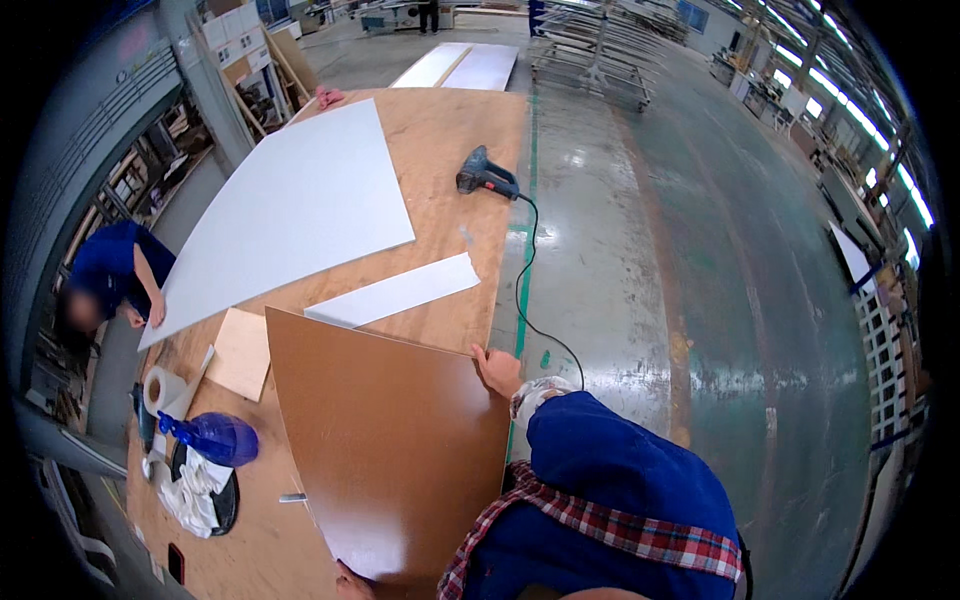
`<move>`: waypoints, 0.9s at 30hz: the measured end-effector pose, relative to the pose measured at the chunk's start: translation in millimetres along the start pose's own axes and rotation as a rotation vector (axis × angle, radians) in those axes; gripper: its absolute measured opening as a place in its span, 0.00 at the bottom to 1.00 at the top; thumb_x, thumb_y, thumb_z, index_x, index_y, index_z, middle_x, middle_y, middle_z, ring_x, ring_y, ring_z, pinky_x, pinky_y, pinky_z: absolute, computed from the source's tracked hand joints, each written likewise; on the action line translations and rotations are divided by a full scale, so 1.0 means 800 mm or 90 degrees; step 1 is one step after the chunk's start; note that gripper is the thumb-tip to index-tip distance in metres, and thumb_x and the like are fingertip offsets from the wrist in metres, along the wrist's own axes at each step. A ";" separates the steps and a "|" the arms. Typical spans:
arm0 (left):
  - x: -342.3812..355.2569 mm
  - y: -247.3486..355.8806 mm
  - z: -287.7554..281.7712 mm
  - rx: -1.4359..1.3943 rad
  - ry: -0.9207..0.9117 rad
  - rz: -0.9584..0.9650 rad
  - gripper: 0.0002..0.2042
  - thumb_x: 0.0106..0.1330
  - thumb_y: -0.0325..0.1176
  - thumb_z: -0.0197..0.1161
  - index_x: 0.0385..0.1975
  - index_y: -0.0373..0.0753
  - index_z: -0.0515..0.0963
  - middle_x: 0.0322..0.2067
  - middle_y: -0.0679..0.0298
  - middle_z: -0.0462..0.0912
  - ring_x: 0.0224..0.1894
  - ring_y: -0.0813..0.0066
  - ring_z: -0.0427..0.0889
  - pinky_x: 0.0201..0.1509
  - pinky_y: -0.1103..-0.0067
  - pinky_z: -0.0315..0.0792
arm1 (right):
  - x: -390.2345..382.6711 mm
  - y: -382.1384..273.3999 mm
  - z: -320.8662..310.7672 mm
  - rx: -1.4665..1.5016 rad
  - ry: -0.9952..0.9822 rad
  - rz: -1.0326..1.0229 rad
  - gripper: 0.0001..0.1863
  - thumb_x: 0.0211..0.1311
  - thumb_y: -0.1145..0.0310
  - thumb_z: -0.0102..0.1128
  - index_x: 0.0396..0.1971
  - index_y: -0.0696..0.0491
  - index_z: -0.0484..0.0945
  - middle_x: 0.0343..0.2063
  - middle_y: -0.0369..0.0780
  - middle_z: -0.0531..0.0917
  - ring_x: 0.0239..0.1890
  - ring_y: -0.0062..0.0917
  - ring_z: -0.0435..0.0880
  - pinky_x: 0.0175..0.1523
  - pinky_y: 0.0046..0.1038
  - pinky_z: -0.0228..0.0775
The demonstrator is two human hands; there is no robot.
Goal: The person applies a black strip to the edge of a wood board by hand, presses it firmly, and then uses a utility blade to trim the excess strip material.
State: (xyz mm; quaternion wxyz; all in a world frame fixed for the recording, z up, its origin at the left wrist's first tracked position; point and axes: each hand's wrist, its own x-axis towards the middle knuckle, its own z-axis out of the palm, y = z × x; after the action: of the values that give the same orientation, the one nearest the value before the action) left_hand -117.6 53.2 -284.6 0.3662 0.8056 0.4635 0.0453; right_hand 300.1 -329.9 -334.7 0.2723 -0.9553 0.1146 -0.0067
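Note:
A large brown panel (pixel 390 430) with a glossy face lies tilted across the near part of the wooden table, in front of my body. My right hand (pixel 497 370) grips its far right corner, thumb along the edge. Low in the view, my left hand (pixel 352 582) holds the panel's near left edge; its fingers show only in part. Beyond the panel is a narrow white strip (pixel 400 290), and past that a big white panel (pixel 300 190). A co-worker (pixel 120 270) in blue leans over at the left, one hand on the white panel's corner.
A blue heat gun (pixel 486 174) lies on the wooden table (pixel 450 120), its cord trailing to the floor. At left are a blue spray bottle (pixel 220 438), a white cloth (pixel 195 490), a tape roll (pixel 162 388) and a thin wooden board (pixel 240 350). A rack (pixel 595 60) stands behind.

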 end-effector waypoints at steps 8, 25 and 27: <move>-0.002 0.102 -0.109 0.101 0.104 0.074 0.26 0.69 0.52 0.49 0.29 0.29 0.75 0.26 0.49 0.78 0.30 0.52 0.76 0.34 0.64 0.68 | -0.022 -0.016 -0.054 0.146 0.050 0.024 0.35 0.66 0.38 0.35 0.29 0.58 0.77 0.26 0.55 0.81 0.35 0.51 0.80 0.42 0.48 0.68; -0.136 0.244 -0.283 0.302 0.647 0.423 0.19 0.63 0.41 0.60 0.14 0.34 0.69 0.20 0.55 0.67 0.22 0.53 0.71 0.25 0.65 0.63 | -0.008 -0.182 -0.006 0.529 0.061 0.068 0.45 0.65 0.34 0.31 0.33 0.66 0.80 0.29 0.52 0.83 0.35 0.42 0.81 0.42 0.39 0.70; -0.139 0.224 -0.273 0.282 0.649 0.426 0.23 0.62 0.47 0.59 0.14 0.34 0.67 0.19 0.56 0.65 0.21 0.55 0.69 0.23 0.66 0.61 | -0.005 -0.182 0.012 0.667 0.009 0.037 0.45 0.66 0.35 0.30 0.34 0.67 0.80 0.31 0.50 0.83 0.38 0.39 0.80 0.45 0.37 0.69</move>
State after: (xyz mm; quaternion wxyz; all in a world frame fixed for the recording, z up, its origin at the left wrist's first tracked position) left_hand -142.7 32.3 17.5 -0.1086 0.8404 0.3016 0.4371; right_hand 328.2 -204.0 -266.6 0.7131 -0.6873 0.1240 -0.0618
